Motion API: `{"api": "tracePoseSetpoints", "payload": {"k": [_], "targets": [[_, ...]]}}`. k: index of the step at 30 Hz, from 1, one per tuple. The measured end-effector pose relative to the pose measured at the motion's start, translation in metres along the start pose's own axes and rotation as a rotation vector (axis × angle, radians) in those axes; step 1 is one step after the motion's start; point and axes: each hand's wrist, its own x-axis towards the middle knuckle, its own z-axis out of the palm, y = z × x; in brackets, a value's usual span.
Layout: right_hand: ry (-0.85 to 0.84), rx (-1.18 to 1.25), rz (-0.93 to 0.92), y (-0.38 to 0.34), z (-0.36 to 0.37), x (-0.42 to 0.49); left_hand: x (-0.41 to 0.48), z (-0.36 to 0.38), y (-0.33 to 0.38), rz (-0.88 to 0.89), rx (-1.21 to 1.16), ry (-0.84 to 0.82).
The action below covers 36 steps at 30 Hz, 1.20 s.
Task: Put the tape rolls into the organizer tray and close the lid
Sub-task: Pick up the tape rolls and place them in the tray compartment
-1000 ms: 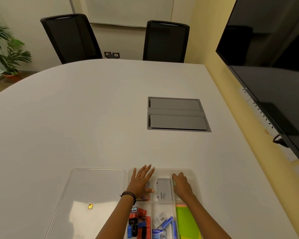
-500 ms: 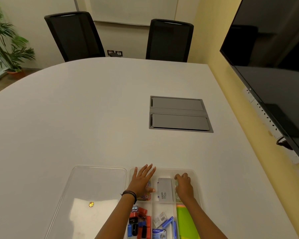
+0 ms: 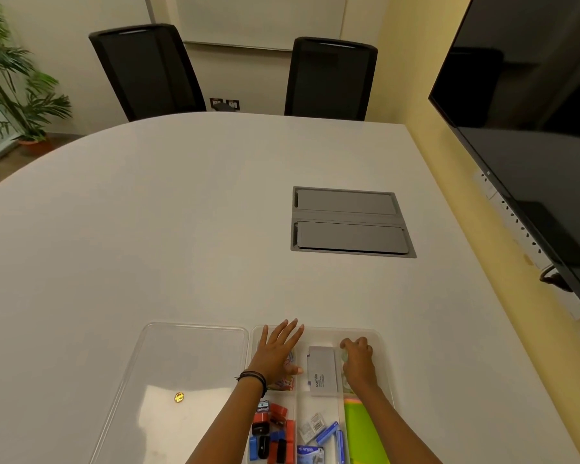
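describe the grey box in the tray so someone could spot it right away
On the white table, find the clear organizer tray at the near edge, right of its loose lid. The grey box lies flat in the far middle compartment, between both hands, the only plain grey item there.

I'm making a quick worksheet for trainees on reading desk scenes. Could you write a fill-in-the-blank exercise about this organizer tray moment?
1. The clear lid lies on the table to the ____ of the organizer tray.
2. The left hand rests flat with its fingers ____.
3. The grey Camlin box lies between the two ____.
4. The right hand is curled in the tray's far ____ compartment.

Missing words: left; spread; hands; right
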Motion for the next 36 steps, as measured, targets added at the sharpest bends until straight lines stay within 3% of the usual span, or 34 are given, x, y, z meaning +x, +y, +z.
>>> {"api": "tracePoseSetpoints", "payload": {"k": [12, 18, 27, 36], "targets": [[-0.116, -0.037, -0.067, 0.002, -0.021, -0.007, 0.001, 0.001, -0.001, 0.003, -0.006, 0.003], [0.055, 0.099, -0.042, 0.013, -0.039, -0.018, 0.001, 0.001, -0.001, 0.003, -0.007, 0.003], [-0.153, -0.146, -0.048, 0.028, -0.036, -0.038, -0.001, -0.001, 0.002, 0.003, -0.012, 0.007], [-0.121, -0.274, 0.063, 0.006, -0.026, -0.04, -0.001, -0.002, 0.001, 0.003, -0.015, 0.0]]}}
